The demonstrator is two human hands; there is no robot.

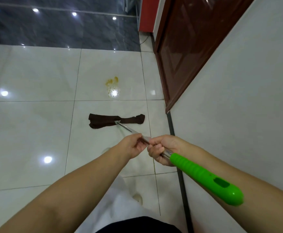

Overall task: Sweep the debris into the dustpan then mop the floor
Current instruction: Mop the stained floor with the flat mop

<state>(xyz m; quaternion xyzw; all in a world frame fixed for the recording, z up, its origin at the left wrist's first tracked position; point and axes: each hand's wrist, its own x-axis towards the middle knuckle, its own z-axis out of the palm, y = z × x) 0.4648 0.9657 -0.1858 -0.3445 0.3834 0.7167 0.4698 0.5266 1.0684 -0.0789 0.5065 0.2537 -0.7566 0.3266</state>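
Glossy white tile floor (28, 132), brown door (188, 52) at 1 o'clock. Right hand (162, 150) fingers curled tight around mop pole (129, 129), just above green grip (204, 177); left hand (132, 145) pinches pole further down. Dark mop cloth (103, 121) lies flat on tile; yellow stain (112, 81) at 12 o'clock beyond it, apart.

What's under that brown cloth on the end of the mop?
The brown cloth lies flat on the white tiled floor, short of the yellow stain. Whatever mop head or floor dirt sits beneath is covered.
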